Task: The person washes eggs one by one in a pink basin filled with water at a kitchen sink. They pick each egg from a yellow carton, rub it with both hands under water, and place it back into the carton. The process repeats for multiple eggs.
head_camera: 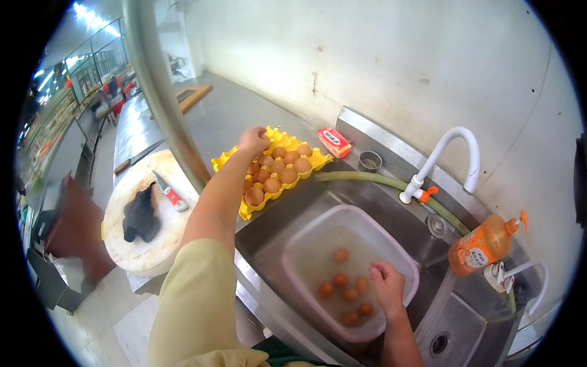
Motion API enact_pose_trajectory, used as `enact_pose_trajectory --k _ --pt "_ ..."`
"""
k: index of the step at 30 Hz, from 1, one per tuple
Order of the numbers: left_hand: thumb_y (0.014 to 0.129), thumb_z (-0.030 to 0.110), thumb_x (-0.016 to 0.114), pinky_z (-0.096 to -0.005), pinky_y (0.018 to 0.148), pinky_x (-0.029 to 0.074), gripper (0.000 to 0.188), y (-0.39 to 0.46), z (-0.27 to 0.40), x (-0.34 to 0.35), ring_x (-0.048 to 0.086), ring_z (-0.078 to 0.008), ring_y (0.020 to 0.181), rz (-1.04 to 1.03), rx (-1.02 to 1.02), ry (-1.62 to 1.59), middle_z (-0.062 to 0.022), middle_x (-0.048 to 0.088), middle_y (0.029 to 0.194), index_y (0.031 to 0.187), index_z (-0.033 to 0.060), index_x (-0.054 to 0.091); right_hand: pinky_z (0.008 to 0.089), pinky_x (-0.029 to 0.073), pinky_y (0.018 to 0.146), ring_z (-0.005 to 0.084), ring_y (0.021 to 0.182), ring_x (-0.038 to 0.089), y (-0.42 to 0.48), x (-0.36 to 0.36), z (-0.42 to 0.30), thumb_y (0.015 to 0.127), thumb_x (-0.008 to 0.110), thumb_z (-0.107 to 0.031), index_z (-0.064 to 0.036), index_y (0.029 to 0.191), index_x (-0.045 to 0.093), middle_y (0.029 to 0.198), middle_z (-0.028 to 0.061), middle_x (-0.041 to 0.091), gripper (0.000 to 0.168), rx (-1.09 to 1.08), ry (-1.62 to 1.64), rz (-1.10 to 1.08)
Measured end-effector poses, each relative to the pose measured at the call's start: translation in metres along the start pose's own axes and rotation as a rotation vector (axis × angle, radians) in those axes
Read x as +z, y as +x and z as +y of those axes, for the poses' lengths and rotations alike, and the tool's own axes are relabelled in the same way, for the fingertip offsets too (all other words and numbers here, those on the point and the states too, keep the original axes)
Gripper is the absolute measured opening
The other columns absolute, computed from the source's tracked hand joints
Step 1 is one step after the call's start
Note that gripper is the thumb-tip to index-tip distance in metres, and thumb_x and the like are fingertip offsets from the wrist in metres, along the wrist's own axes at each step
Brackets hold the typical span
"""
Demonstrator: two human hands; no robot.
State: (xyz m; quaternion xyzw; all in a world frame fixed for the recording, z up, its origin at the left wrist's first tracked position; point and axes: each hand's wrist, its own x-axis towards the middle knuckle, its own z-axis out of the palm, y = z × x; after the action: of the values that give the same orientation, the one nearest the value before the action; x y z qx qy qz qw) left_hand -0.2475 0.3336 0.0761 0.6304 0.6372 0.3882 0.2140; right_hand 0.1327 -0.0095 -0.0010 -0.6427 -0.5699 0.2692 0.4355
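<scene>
Over the far left part of a yellow egg tray (pixel 321 159) is my left hand (pixel 255 139), its fingers curled down; whether they grip an egg is hidden. Several brown eggs (pixel 272 185) sit in the tray's cups, on the steel counter beside the sink. My right hand (pixel 388 283) hovers above a pink-rimmed plastic basin (pixel 293 238) in the sink, fingers bent together, with what they may hold not visible. Under cloudy water in the basin lie several brown eggs (pixel 340 255), to the left of my right hand.
A white faucet (pixel 440 156), a green hose (pixel 362 176) and an orange pump bottle (pixel 481 245) line the sink's back edge. On the left, a round chopping block (pixel 137 183) holds a red-handled knife (pixel 172 195) and a dark cloth (pixel 141 215). A metal post (pixel 163 87) rises nearby.
</scene>
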Motion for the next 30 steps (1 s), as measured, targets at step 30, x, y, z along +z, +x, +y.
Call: enact_pose_trajectory --k 30 --pt "0.075 0.017 0.067 -0.0428 0.099 0.038 0.061 -0.231 0.031 0.226 0.047 -0.0394 0.112 -1.164 0.496 0.458 -0.0210 0.044 0.126 0.131 0.0164 0.043 0.0270 0.049 0.064 0.0144 0.069 0.063 0.005 -0.011 0.002 0.084 0.059 -0.014 -0.002 0.097 0.064 0.076 0.0103 0.066 0.019 -0.043 -0.068 0.100"
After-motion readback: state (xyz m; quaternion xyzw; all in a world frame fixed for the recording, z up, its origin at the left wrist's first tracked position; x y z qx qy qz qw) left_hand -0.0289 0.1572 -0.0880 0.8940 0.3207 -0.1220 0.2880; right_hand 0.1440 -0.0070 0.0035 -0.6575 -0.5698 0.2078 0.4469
